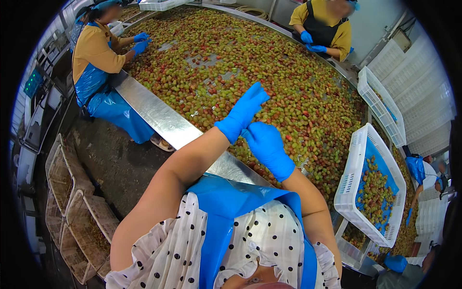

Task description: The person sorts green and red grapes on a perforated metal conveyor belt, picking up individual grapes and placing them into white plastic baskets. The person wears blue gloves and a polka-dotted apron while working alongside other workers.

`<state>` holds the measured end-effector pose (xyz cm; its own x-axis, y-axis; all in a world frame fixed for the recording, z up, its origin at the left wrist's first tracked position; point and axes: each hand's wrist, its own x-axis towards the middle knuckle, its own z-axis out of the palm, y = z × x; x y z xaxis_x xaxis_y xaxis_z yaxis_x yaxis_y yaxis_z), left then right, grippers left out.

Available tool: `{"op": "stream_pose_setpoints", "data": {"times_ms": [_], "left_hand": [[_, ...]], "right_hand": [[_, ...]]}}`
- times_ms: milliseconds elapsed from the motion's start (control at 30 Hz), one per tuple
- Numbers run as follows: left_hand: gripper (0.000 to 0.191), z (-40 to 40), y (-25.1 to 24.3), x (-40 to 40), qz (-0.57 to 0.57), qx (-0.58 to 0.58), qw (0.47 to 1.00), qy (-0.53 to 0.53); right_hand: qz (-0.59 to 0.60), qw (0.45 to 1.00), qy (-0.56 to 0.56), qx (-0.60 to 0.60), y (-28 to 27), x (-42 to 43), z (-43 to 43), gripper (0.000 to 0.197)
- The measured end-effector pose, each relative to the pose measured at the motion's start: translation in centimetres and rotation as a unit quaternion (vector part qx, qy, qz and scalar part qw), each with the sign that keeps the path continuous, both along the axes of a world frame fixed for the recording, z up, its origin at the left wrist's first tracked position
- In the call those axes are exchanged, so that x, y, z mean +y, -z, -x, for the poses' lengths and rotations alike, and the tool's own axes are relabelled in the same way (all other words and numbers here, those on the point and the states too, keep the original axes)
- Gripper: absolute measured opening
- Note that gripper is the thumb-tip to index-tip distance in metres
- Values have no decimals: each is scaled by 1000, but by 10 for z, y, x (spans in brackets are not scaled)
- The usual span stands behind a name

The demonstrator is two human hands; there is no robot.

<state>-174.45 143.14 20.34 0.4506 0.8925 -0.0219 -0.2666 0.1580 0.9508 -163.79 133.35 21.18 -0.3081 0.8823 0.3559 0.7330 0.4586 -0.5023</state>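
Note:
Both of my hands wear blue disposable gloves and are held over a wide perforated metal table covered with loose green and red grapes (223, 50). My left hand (245, 110) points away from me with its fingers stretched out and nearly together; nothing shows in it. Beside its wrist is my right hand (269, 148), its fingers bent at the cuff of the left glove; whether they pinch the cuff cannot be told. The smooth metal edge (158, 115) of the table runs just before my blue apron (238, 195).
White plastic crates (343, 202) stand at the right, the nearer holding grapes on a blue liner. Co-workers in blue gloves work at the left (99, 61), far side (325, 29) and far right. Dirty crates (77, 224) lie on the floor at the left.

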Motion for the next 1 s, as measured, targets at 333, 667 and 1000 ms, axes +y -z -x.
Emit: {"op": "stream_pose_setpoints", "data": {"times_ms": [333, 667, 1000], "left_hand": [[76, 22, 30, 41, -131, 177, 975, -36], [80, 45, 26, 65, -144, 173, 971, -77], [55, 74, 35, 75, -105, 55, 993, 12]], "right_hand": [[105, 975, 112, 158, -20, 2, 41, 44], [313, 877, 86, 354, 8, 40, 71, 39], [229, 950, 6, 212, 23, 59, 93, 46]]}}
